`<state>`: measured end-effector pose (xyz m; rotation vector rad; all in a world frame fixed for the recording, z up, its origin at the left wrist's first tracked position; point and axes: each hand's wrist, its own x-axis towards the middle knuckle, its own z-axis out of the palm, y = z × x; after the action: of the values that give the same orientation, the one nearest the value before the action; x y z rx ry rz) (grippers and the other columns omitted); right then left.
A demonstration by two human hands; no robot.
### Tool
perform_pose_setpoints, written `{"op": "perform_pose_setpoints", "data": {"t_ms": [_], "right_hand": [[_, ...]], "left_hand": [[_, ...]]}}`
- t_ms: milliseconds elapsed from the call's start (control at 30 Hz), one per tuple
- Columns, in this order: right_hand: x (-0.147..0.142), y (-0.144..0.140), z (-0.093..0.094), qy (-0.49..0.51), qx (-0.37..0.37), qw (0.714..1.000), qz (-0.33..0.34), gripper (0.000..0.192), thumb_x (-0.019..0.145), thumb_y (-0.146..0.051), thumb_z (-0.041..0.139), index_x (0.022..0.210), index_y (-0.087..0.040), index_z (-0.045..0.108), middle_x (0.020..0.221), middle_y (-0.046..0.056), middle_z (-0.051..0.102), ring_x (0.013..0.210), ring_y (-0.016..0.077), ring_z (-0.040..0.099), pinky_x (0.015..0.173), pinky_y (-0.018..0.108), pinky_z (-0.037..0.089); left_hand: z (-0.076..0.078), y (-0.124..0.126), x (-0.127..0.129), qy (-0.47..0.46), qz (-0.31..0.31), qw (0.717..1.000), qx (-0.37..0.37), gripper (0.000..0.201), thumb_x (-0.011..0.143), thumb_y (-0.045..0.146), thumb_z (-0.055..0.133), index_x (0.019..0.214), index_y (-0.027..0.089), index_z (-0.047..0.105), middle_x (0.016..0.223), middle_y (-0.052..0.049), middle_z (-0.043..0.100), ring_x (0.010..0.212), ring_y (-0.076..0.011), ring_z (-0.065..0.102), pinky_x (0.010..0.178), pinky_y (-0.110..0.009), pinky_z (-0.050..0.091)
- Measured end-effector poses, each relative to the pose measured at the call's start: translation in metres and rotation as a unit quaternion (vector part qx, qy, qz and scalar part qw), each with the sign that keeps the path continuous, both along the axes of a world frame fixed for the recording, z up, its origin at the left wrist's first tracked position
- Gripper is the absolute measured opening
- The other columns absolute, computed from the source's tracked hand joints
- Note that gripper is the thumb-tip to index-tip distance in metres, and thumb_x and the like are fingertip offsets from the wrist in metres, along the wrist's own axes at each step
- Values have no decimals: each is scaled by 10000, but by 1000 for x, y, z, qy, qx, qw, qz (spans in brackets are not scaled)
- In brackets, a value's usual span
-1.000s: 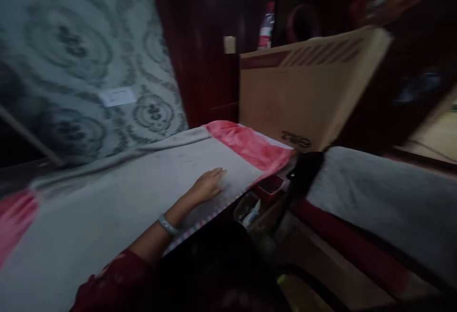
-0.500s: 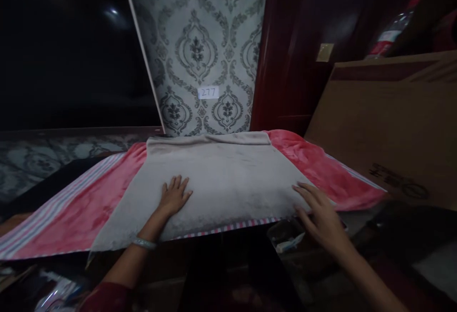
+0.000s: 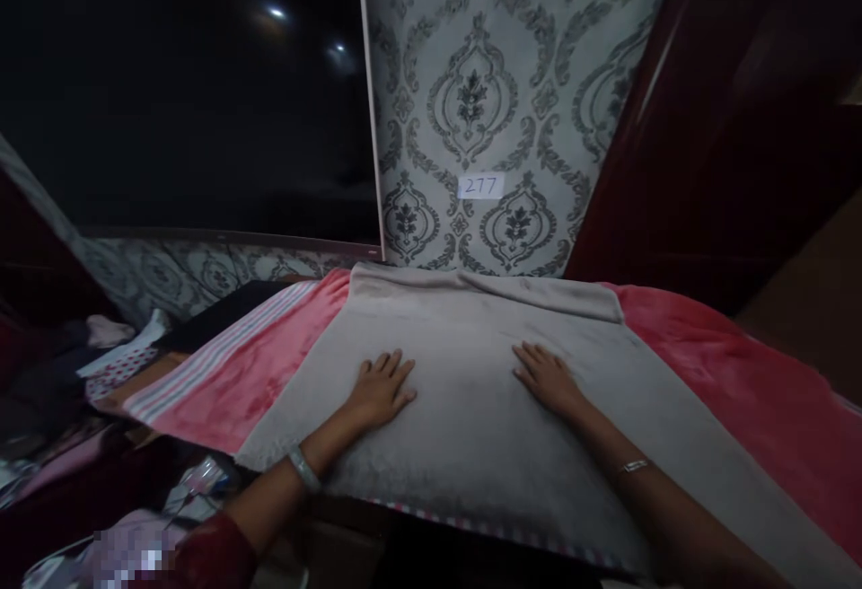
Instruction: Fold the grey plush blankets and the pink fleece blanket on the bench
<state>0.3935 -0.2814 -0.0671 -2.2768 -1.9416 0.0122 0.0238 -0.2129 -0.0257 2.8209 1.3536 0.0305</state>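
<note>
A grey towel (image 3: 471, 427) lies spread flat over a pink blanket (image 3: 741, 391) with a striped edge. My left hand (image 3: 381, 387) rests palm down on the towel's left half, fingers spread, a pale bangle on its wrist. My right hand (image 3: 547, 375) presses flat on the towel to the right of centre, a thin bracelet on that wrist. Neither hand grips anything. The towel's far edge is folded back in a narrow band (image 3: 485, 284).
Patterned grey wallpaper (image 3: 485, 95) with a small label reading 277 (image 3: 480, 186) rises behind the surface. A dark screen (image 3: 189, 86) fills the upper left. Dark red wood panelling (image 3: 727, 122) stands at the right. Cloths and clutter (image 3: 101, 356) lie low at the left.
The view swung left, off the cardboard box and onto the wallpaper. My right hand came into view and moved from the towel's right edge inward onto its middle. My left hand stayed flat.
</note>
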Motion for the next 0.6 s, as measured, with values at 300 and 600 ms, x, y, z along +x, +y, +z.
{"op": "perform_pose_setpoints", "data": {"t_ms": [300, 600], "right_hand": [[72, 54, -9, -1, 19, 998, 61, 597, 980, -536, 295, 1527, -328, 412, 1609, 39, 339, 1483, 307, 286, 1142, 606, 309], [205, 75, -43, 27, 102, 994, -6, 682, 895, -620, 322, 1481, -314, 488, 1500, 75, 505, 1412, 377, 396, 1130, 619, 328]], "left_hand": [[7, 129, 50, -4, -22, 998, -51, 605, 1008, 537, 327, 1563, 297, 322, 1661, -83, 240, 1536, -315, 178, 1197, -627, 155], [-2, 219, 25, -28, 48, 998, 35, 565, 1021, 430, 300, 1567, 285, 312, 1663, -75, 235, 1542, -263, 169, 1207, -622, 94]]}}
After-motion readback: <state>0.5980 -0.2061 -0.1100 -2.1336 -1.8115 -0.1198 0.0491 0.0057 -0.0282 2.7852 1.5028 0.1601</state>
